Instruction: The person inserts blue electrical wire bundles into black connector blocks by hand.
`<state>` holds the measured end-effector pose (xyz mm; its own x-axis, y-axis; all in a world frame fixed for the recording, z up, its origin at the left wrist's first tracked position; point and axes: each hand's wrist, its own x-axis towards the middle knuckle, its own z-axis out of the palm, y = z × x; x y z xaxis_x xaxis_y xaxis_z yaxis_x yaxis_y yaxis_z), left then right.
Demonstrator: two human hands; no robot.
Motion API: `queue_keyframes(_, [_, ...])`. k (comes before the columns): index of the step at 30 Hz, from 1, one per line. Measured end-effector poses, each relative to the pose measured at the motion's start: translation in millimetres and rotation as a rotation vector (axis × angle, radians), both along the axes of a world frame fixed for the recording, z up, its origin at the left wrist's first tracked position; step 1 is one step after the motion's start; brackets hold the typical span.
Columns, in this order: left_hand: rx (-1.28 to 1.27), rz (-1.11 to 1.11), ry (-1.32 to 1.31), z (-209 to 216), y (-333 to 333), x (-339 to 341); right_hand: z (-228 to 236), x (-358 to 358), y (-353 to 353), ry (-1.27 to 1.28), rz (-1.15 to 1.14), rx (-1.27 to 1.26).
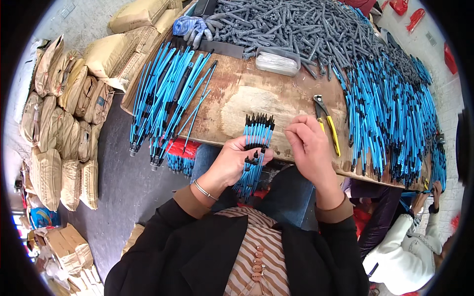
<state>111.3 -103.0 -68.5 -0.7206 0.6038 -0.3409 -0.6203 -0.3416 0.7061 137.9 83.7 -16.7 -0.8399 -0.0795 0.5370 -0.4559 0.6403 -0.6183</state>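
My left hand is wrapped round a bundle of thin blue rods with black ends. The bundle stands upright at the table's near edge, its lower part hanging over my lap. Just right of it, apart from the rods, my right hand is raised with its fingers curled in and pressed together. Whatever those fingers hold, if anything, is hidden. Beyond the right hand lie pliers with yellow handles, their dark jaws pointing away from me.
Loose blue rods lie in a pile at the left and a larger pile at the right. Grey plastic parts heap at the back, behind a clear tray of white strips. Brown sacks stack at left; another person sits at lower right.
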Motion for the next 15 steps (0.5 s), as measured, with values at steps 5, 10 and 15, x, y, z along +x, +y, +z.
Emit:
queue_keyframes(5, [-0.002,0.013,0.023,-3.8,2.0,-0.6,5.2,9.0,-8.2,-0.001,-0.252,0.126])
queue_keyframes(10, [-0.021,0.013,0.014,1.6,3.6,-0.2,4.2,2.5,-11.0,0.033,-0.274,0.138])
queue_keyframes(15, [-0.018,0.007,0.006,2.0,2.3,-0.1,3.8,0.6,-14.1,0.05,-0.267,0.156])
